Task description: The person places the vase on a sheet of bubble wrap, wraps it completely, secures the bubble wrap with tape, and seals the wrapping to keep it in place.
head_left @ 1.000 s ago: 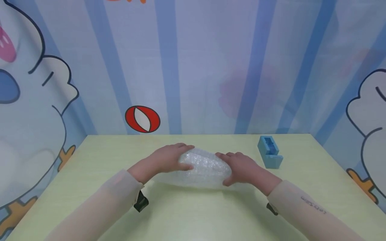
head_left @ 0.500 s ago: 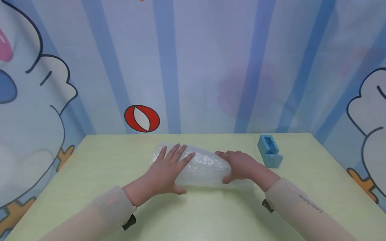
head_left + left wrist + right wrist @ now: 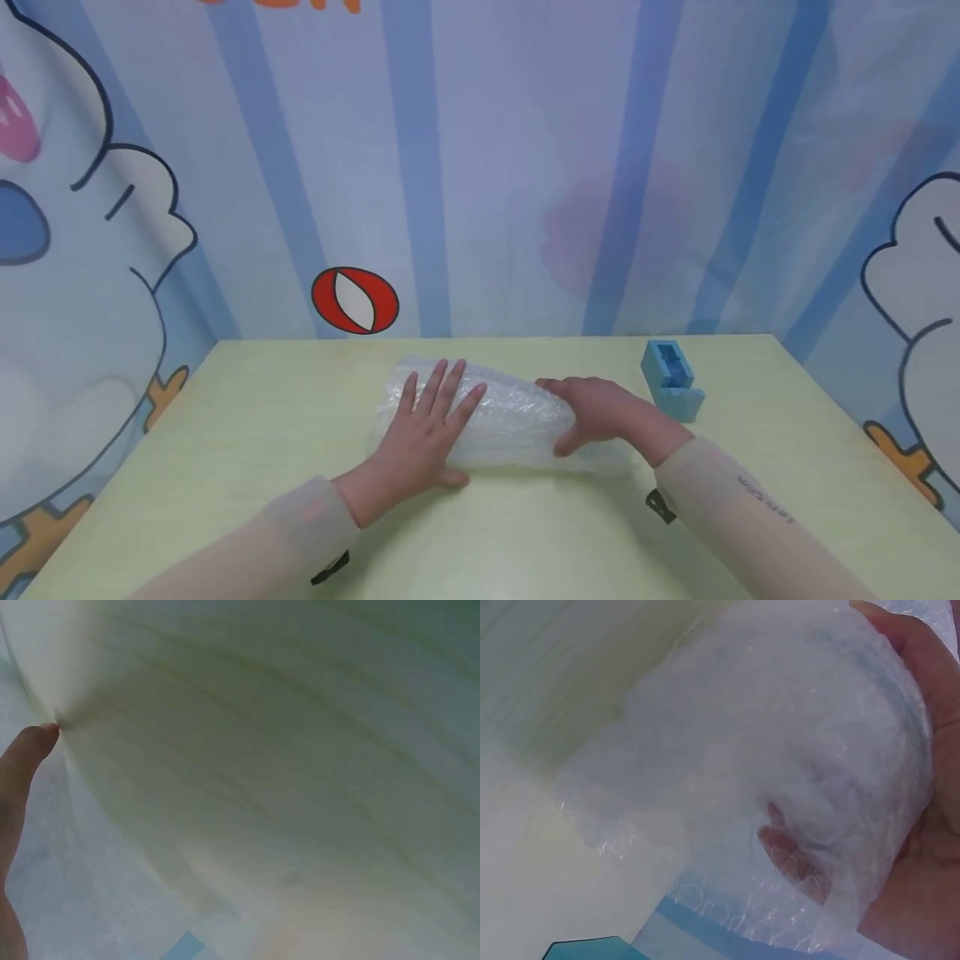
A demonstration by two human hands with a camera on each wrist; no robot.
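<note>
A bundle of clear bubble wrap lies across the middle of the table, its left end flatter and its right part rounded. My left hand rests on the left part with fingers spread and straight; its thumb touches the table in the left wrist view. At the other end my right hand grips the wrap, thumb in front and fingers over the far side. In the right wrist view the rolled bubble wrap curves into that palm, with fingertips showing blurrily through the film.
A light blue block-shaped holder with a slot, like a tape dispenser, stands at the back right, beyond my right hand. The pale yellow table ends against a striped blue cartoon backdrop.
My left hand has let go of its curved grip, moved left and nearer me, and flattened on the wrap, whose left end is now uncovered. The right hand keeps its hold, almost unmoved.
</note>
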